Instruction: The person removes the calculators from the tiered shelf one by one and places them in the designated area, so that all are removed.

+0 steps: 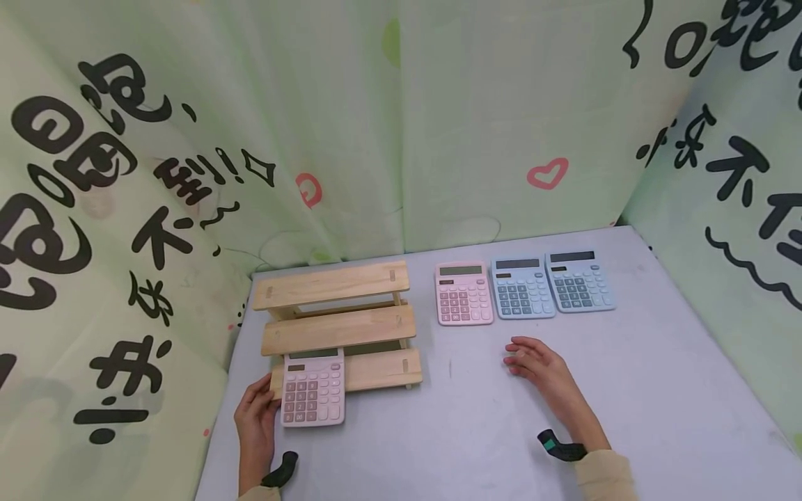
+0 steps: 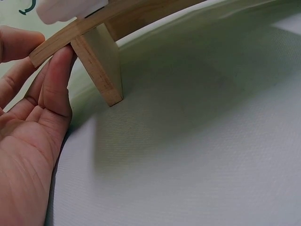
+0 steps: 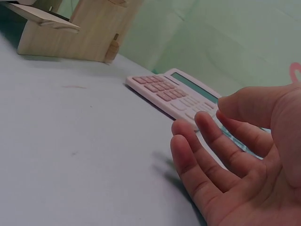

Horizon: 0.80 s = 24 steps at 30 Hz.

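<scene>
A three-step wooden rack (image 1: 338, 330) stands at the table's left side. Leaning on its lowest step, at the left end, is a pink calculator (image 1: 313, 391) with its screen toward the rack. My left hand (image 1: 255, 417) pinches the left end of that lowest board; the left wrist view shows thumb and fingers above and below the board end (image 2: 56, 43), beside a wooden leg (image 2: 99, 66). My right hand (image 1: 546, 379) hangs over the table with fingers loosely bent and nothing in them, nearest to another pink calculator (image 1: 465, 293).
Two blue calculators, a middle one (image 1: 523, 289) and a right one (image 1: 580, 282), lie in a row beside the pink one toward the back. The white table (image 1: 438, 445) meets a printed green curtain (image 1: 464, 125) behind and at both sides.
</scene>
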Each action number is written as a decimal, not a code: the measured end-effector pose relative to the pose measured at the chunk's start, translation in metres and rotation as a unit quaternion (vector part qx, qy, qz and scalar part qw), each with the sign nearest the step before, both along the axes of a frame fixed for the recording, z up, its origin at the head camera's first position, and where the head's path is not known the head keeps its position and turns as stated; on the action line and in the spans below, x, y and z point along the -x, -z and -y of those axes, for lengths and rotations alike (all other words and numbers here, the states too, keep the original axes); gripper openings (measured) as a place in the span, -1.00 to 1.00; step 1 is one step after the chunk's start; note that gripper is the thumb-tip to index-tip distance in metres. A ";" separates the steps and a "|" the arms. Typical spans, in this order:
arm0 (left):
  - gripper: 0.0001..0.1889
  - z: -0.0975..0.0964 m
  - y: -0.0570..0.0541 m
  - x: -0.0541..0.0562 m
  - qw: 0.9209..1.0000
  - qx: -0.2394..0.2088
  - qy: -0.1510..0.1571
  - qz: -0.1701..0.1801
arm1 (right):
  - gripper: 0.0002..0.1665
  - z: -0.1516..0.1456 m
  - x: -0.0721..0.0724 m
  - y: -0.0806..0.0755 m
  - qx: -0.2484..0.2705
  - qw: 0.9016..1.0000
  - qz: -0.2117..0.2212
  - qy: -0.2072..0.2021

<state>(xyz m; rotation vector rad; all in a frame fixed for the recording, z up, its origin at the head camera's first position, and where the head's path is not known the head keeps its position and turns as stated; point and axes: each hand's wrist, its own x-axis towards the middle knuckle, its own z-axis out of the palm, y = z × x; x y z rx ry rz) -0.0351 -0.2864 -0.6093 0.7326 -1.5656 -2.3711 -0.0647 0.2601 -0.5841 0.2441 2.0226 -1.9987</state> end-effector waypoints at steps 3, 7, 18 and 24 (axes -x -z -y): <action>-0.65 -0.001 0.001 -0.001 1.000 0.008 0.005 -0.007 | -0.29 0.009 0.001 0.002 0.005 1.000 0.006 -0.008; -0.65 -0.001 0.001 -0.001 1.000 0.006 0.002 -0.006 | -0.32 0.019 0.002 0.003 0.013 1.000 0.013 -0.016; -0.64 0.000 -0.004 0.000 1.000 0.004 -0.003 -0.008 | -0.35 0.044 0.006 0.002 0.023 0.998 0.007 -0.061; -0.64 0.000 -0.001 0.000 1.000 -0.002 -0.006 -0.002 | -0.38 0.055 0.005 0.003 0.034 0.997 0.014 -0.069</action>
